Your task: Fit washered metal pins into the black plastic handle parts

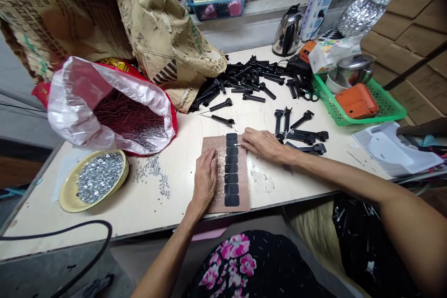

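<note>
Black patches (231, 178) already lined the board (244, 179), the remainder unclear, my left hand (205, 174) flat at nine o'clock, my right hand (261, 142) seemingly pinching a thin piece (236, 145) at two.

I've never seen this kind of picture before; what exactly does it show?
There is no machine: just a person's two bare hands. The single picture comes from a camera worn on the head, looking forward and down. The left hand rests on a brown board beside a column of black patches. The right hand's fingers seem to pinch a slim item, too small to identify. On the table are a yellow bowl of small shiny pieces, an open bag of thin dark red pieces, black parts and a green basket.
</note>
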The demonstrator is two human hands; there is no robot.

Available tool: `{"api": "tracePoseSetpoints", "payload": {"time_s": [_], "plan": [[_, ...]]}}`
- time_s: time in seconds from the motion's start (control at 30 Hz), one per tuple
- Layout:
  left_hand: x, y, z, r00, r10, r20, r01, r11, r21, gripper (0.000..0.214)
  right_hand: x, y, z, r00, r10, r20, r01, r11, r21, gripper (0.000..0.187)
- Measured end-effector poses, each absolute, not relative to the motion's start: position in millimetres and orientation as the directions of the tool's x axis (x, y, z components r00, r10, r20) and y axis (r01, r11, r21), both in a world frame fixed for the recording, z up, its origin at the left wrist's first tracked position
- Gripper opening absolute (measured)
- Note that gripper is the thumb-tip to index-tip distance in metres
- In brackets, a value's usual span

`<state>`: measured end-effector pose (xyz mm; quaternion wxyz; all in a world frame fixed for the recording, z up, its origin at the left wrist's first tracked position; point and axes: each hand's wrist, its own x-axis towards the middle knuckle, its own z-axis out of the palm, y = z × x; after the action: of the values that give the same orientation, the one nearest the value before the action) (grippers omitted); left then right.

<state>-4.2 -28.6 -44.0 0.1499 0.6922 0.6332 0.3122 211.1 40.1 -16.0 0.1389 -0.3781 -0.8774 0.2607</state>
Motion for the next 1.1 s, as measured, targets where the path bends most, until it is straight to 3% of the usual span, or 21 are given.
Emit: {"api": "tracePoseSetpoints", "payload": {"time_s": [0.17,0.23,0.3,0.47,0.57,1.1], "plan": [[-5,-28,-47,0.013,0.965,0.261,0.79,-0.169,0.589,0.04,208,37,-17,-0.743,0.669,-0.003,0.521,0.576,-0.63,0.029],[-5,-28,-46,0.009,0.966,0.258,0.79,-0.165,0.591,0.04,210,38,-17,-0.712,0.703,0.002,0.543,0.552,-0.633,0.033],[-4,-28,-44,0.012,0.968,0.25,0.786,-0.164,0.597,0.04,213,37,-18,-0.673,0.74,0.025,0.576,0.544,-0.61,0.034],[-4,-28,-43,0.002,0.971,0.239,0.785,-0.15,0.601,0.041,211,14,-26,-0.81,0.582,0.066,0.496,0.741,-0.452,0.026],[-3,-28,-42,0.004,0.971,0.239,0.786,-0.151,0.599,0.041,210,6,-29,-0.799,0.598,0.052,0.53,0.743,-0.408,0.027],[-4,-29,-45,0.016,0.963,0.27,0.784,-0.18,0.594,0.04,211,7,-23,-0.798,0.592,0.111,0.505,0.757,-0.415,0.023]]}}
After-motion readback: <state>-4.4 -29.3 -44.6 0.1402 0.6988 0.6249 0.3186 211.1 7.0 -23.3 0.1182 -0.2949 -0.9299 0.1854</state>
